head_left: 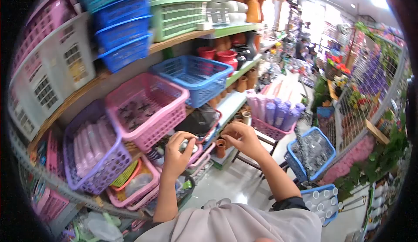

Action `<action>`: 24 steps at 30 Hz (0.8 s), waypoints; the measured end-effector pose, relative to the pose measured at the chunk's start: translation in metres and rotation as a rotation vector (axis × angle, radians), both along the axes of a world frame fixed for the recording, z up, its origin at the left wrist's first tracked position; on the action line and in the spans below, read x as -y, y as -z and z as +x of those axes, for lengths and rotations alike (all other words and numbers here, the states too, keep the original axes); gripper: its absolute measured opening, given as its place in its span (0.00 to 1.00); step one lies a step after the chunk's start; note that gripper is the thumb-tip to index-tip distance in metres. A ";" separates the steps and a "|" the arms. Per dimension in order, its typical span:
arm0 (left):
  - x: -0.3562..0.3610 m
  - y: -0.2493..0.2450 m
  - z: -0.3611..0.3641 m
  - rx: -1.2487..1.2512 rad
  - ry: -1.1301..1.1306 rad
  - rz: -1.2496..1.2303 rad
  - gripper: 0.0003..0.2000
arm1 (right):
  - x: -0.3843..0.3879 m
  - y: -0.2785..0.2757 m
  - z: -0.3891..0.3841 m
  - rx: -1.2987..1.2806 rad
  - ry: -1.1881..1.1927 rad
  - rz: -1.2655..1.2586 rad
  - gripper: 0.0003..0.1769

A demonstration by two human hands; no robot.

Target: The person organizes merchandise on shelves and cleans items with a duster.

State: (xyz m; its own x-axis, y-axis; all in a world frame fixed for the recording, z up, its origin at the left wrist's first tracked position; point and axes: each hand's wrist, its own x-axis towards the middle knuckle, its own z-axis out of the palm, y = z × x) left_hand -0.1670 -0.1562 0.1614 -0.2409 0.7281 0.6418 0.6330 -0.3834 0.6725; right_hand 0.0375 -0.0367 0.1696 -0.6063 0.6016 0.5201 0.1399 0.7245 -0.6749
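Note:
Both hands are raised in front of the body, apart from each other. My left hand has its fingers curled toward the thumb, with a small pale thing visible by the fingertips; whether it is held cannot be made out. My right hand is bent at the wrist, thumb and fingers close together, and anything between them is too small to tell. Behind my left hand lies a dark bag-like item. A pink basket with dark small items is at the upper left of that hand. Below my right hand stands a small brown pot.
A purple basket with wrapped rolls and a blue basket sit on the left shelving. At right are a pink basket of purple rolls, a blue basket and a wire rack. A person is far back.

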 end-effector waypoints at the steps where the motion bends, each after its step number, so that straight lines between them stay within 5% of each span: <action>1: -0.015 0.004 0.015 0.039 0.074 -0.051 0.04 | -0.008 0.011 0.020 -0.015 0.042 -0.059 0.06; 8: -0.111 0.049 0.114 0.231 0.434 -0.279 0.06 | -0.038 0.081 0.140 -0.129 0.403 -0.222 0.06; 15: -0.165 0.052 0.174 0.093 0.575 -0.337 0.07 | -0.065 0.107 0.209 -0.106 0.583 -0.386 0.09; 24: -0.257 0.070 0.182 0.090 0.486 -0.225 0.06 | -0.125 0.123 0.220 -0.218 0.697 -0.367 0.10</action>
